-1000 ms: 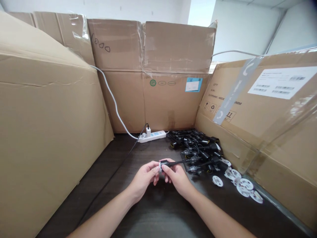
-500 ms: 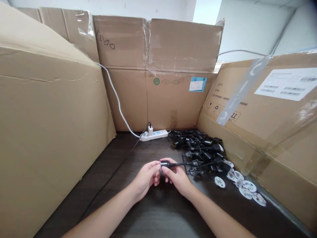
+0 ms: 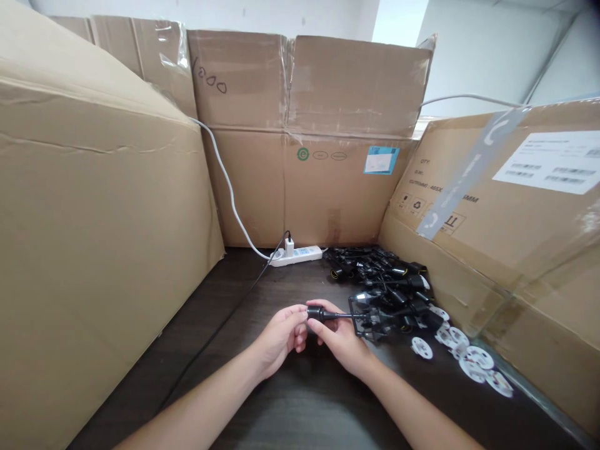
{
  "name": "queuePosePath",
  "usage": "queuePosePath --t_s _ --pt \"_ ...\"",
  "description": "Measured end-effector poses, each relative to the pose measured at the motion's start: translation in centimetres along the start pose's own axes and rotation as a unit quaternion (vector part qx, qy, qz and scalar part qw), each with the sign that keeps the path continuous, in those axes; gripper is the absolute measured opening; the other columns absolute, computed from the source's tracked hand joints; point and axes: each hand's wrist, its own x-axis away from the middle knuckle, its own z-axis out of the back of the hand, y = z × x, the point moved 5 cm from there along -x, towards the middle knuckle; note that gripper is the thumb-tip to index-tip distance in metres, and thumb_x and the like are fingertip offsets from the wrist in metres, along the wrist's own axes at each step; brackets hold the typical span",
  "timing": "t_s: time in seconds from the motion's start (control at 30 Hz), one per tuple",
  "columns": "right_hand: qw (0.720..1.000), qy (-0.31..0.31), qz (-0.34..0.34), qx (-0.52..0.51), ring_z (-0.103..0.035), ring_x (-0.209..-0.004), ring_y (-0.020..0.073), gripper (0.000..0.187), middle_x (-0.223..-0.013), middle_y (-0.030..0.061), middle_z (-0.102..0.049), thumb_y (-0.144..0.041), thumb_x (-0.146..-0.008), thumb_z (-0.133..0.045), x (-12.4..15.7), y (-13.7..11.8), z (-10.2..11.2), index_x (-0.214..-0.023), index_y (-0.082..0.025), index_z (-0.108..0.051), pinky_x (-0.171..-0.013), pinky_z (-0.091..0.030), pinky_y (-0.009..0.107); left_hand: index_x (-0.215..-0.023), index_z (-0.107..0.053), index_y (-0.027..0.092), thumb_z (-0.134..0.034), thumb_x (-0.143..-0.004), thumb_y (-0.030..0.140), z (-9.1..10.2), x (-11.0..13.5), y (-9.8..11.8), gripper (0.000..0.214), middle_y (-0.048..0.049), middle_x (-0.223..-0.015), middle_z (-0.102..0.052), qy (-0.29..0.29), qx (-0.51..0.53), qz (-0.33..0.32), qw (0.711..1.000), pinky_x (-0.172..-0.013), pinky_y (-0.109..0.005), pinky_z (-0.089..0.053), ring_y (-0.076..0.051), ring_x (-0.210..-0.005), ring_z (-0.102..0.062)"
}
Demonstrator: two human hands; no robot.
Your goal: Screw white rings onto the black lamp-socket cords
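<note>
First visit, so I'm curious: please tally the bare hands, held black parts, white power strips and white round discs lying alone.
Bare left hand and right hand: 2
Glossy black cylindrical part, held: 1
Long white plastic power strip: 1
Flat white round disc, lying alone: 1
Total: 5

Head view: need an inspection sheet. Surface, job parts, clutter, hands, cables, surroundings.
Surface: dark wood-grain tabletop.
Job's things: one black part, cylindrical head with thin stem, in both hands; white discs at right.
Clutter: heap of black parts at back right.
Hands: left hand at the head's end; right hand around the head.
Cables: white cable to power strip; black cable across tabletop.
Surroundings: cardboard boxes left, behind, right.
</note>
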Motion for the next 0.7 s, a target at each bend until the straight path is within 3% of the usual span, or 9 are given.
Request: queuePosePath --t_s 0.23,0.47,0.7 --pt "0.999 -0.005 0.015 0.033 -0.062 -0.073 0.0167 0.037 -0.099 0.0053 -0.068 -0.04 -0.087 -0.067 0.1 -1.0 0.0 -0.119 -0.021 -0.062 -0.058 -0.051 0.027 -0.088 -0.056 0.016 -0.07 -0.078 0.041 0.3 -0.3 -0.2 0.031 0.0082 -0.052 -0.042 0.014 -0.028 -0.004 0.999 -0.045 -0.021 -0.027 -0.006 -0.044 -0.033" --pt "0.996 -0.017 0.053 0.074 -0.066 -0.083 0.0199 0.034 -0.105 0.0056 -0.07 -0.036 -0.088 -0.066 0.2 -1.7 0.2 -0.119 -0.022 -0.063 -0.074 -0.054 0.033 -0.081 -0.052 0.018 -0.073 -0.074 0.039 0.4 -0.1 0.0 0.03 0.0078 -0.052 -0.043 0.017 0.011 0.019 1.0 -0.046 -0.021 -0.026 -0.007 -0.045 -0.034" --pt "0.997 -0.016 0.049 0.055 -0.064 -0.077 0.0182 0.035 -0.101 0.0047 -0.069 -0.039 -0.088 -0.067 0.3 -1.4 0.0 -0.119 -0.023 -0.063 -0.065 -0.053 0.029 -0.08 -0.053 0.016 -0.072 -0.075 0.043 0.3 0.1 -0.2 0.033 0.0075 -0.052 -0.041 0.018 0.072 0.045 0.996 -0.047 -0.02 -0.028 -0.006 -0.046 -0.034"
